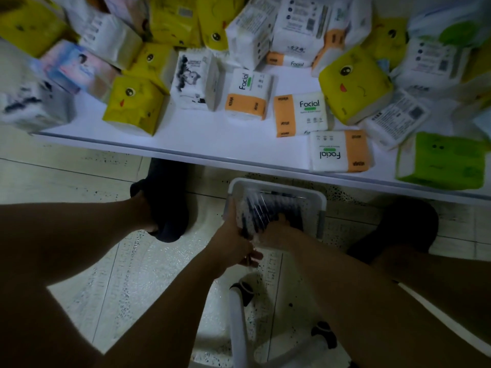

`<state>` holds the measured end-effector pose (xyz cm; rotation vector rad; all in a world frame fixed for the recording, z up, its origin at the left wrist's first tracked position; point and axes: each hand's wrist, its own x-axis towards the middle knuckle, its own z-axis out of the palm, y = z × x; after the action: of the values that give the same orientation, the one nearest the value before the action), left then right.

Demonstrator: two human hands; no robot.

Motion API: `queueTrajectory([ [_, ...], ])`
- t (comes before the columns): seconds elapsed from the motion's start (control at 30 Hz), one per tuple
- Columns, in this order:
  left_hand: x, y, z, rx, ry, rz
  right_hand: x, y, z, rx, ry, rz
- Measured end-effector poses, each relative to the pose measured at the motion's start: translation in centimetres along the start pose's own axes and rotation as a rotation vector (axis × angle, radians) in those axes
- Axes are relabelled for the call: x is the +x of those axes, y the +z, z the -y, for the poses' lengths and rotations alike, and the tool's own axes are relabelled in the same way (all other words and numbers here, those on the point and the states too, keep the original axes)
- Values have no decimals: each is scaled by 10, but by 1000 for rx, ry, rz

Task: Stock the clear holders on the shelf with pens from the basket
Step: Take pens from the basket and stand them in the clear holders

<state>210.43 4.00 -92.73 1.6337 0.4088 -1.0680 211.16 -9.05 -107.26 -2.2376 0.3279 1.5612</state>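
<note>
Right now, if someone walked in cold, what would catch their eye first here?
Bright yellow, orange and green tissue packs crowd the white shelf across the top. Below its edge, the left hand and right hand reach into a white basket of dark pens on the floor.

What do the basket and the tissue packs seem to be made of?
Basket: hard plastic, likely; see-through walls, white moulded rim. Tissue packs: paper tissues in thin glossy plastic film, judging by the sheen and printed wrap.
</note>
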Motion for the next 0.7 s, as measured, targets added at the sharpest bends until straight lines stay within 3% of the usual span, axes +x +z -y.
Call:
queueTrajectory([
  [0.1, -3, -6, 2, 49, -27, 23, 0, -3, 2, 107, 86, 23],
  [0.2, -5, -11, 1, 83, -62, 34, -2, -9, 2, 64, 104, 68],
  [0.47, 5, -16, 1, 48, 11, -133, 4, -2, 14, -61, 113, 61],
  [0.63, 11, -14, 8, 46, 3, -198, 4, 6, 1, 182, 180, -120],
  [0.7, 11, -13, 10, 51, -3, -199, 0, 9, -3, 139, 167, -162],
])
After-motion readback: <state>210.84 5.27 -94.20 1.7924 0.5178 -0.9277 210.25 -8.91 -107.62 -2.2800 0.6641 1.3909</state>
